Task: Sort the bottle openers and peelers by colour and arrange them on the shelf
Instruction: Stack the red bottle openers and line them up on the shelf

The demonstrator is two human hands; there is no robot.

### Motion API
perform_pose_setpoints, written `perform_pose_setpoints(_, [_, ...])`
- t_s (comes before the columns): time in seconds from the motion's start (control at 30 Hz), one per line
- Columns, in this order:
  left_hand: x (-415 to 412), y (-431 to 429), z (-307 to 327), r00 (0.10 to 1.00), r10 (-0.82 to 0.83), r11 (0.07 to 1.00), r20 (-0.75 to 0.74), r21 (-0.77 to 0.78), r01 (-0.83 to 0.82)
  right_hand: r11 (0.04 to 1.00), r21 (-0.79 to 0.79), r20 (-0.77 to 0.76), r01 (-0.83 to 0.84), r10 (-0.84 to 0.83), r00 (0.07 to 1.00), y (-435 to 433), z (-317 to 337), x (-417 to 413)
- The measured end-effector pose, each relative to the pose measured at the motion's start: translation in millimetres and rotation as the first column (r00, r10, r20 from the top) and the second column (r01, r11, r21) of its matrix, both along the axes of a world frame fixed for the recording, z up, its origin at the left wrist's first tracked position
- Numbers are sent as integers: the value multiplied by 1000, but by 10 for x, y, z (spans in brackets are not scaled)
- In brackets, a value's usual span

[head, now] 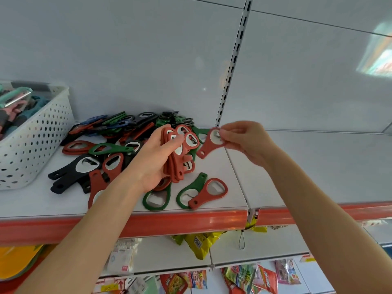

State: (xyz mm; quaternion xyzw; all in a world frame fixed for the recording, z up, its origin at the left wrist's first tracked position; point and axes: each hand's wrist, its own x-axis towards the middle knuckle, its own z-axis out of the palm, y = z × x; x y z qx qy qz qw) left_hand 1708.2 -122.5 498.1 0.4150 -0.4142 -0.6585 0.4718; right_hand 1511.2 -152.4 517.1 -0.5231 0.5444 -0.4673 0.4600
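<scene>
Left hand [153,162]: at the centre of the frame we see its fingers and thumb wrapped round a stack of red openers [180,153], which it holds on end above the shelf.
Right hand [247,141]: right of centre, we see thumb and fingertips pinching the ring end of a single red opener [209,145]; its handle hangs down and to the left, just beside the stack.
Loose pile [118,129]: left of centre and behind the left hand we find black, green, red and blue openers heaped on the shelf, overlapping one another.
Front group: in the lower middle we count a green opener [156,199], a second green opener [189,190] and a flat red opener [209,195] that lies partly over it, all near the shelf's edge.
Black openers [73,169]: these lie left of the left forearm, handles pointing lower left.
Shelf [31,200]: a white board with an orange-red front strip [169,221] running across the frame.
Basket [36,136]: at the upper left we see a white perforated tub standing on the shelf, with peelers [14,100] in mint, pink and grey inside.
Below: we make out snack packets [199,244] hanging under the shelf.
</scene>
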Motion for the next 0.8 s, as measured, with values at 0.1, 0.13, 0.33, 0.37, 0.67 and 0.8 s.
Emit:
perform_pose_setpoints(0.1, [-109,52,35,992,-118,993,-48,-6,118,994,-76,-11,-75,74,997,91,131,208])
perform_pose_setpoints(0.13, [-135,62,36,990,-129,992,-59,-11,128,990,-103,-57,-94,88,994,119,124,265])
perform_pose_setpoints(0.33, [35,52,27,992,12,1000,-129,16,-10,917,162,-771,-364,348,534,311,-50,15])
perform_pose_setpoints(0.37, [77,47,26,990,22,1000,-137,13,-21,891,266,-811,-369,413,414,347,-116,-17])
perform_pose_setpoints(0.67, [188,55,51,987,120,992,-103,-14,-122,912,132,-495,-389,401,771,257,-123,-55])
perform_pose_setpoints(0.8, [174,116,76,996,50,999,-70,-11,-51,916,-11,-267,-402,385,884,140,72,183])
